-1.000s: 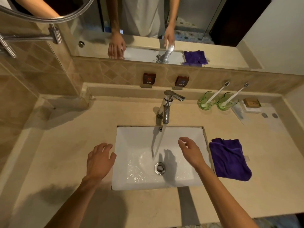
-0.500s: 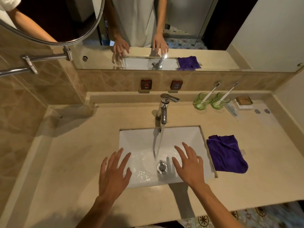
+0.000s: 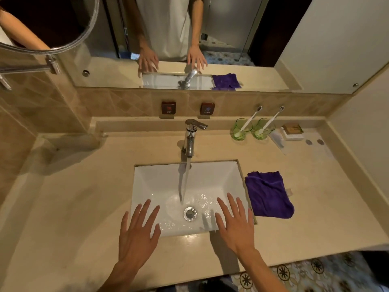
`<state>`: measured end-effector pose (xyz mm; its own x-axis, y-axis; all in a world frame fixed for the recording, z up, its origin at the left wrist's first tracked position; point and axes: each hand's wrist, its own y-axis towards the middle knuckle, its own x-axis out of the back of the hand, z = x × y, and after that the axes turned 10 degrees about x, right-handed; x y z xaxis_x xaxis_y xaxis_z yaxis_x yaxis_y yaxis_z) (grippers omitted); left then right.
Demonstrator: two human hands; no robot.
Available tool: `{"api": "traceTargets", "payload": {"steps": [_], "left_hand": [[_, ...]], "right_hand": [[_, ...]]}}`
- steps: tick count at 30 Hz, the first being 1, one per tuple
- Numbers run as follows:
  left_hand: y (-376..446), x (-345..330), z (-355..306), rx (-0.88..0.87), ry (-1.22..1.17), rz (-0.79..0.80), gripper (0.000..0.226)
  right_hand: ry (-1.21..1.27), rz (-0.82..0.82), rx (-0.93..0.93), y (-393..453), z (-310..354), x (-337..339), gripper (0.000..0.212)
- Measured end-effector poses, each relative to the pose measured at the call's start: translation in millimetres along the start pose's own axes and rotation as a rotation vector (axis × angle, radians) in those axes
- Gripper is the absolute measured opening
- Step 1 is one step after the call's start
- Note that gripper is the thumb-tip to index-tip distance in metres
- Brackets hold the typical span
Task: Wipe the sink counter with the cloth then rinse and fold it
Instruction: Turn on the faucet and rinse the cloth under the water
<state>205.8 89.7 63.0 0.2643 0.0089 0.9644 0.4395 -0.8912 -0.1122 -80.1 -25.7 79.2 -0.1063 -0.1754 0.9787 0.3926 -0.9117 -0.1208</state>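
A purple cloth [image 3: 268, 193] lies crumpled on the beige counter [image 3: 73, 207], just right of the white sink [image 3: 155, 182]. Water runs from the chrome faucet [image 3: 190, 138] into the basin near the drain [image 3: 190, 213]. My left hand [image 3: 137, 230] hovers with fingers spread over the sink's front left corner. My right hand [image 3: 235, 224] is spread flat over the front right corner, a short way left of the cloth. Neither hand holds anything.
Two green glasses [image 3: 242, 128] with toothbrushes and a soap box [image 3: 292, 130] stand at the back right. Hot and cold signs [image 3: 168, 107] sit on the tiled backsplash under the mirror [image 3: 273, 49]. A round mirror arm [image 3: 27, 69] juts out at the left. Patterned floor [image 3: 315, 270] shows below.
Both hands pulled back toward the counter's front edge and spread their fingers flat. The camera view rose and tilted back, showing more floor. The cloth and running water stayed as they were.
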Motion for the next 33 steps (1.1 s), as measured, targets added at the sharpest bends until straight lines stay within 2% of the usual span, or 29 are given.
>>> {"api": "traceTargets", "payload": {"steps": [8, 15, 22, 30, 33], "left_hand": [[-10.2, -16.0, -67.3, 0.061, 0.057, -0.003, 0.052], [-16.1, -36.8, -154.4, 0.074, 0.061, 0.055, 0.051], [-11.5, -58.3, -245.7, 0.124, -0.016, 0.084, 0.052], [25.1, -82.8, -325.9, 0.147, -0.123, 0.093, 0.057], [46.3, -88.5, -346.2, 0.205, -0.248, 0.200, 0.057]], "right_hand": [[0.005, -0.028, 0.050, 2.8, -71.1, 5.0, 0.058], [0.032, 0.016, 0.015, -0.3, -151.8, 19.8, 0.056], [0.076, 0.049, -0.014, -5.0, -235.4, 36.9, 0.058], [0.134, 0.032, -0.070, 18.1, -294.2, 48.9, 0.061], [0.196, 0.012, -0.119, 32.2, -304.3, 50.2, 0.066]]}}
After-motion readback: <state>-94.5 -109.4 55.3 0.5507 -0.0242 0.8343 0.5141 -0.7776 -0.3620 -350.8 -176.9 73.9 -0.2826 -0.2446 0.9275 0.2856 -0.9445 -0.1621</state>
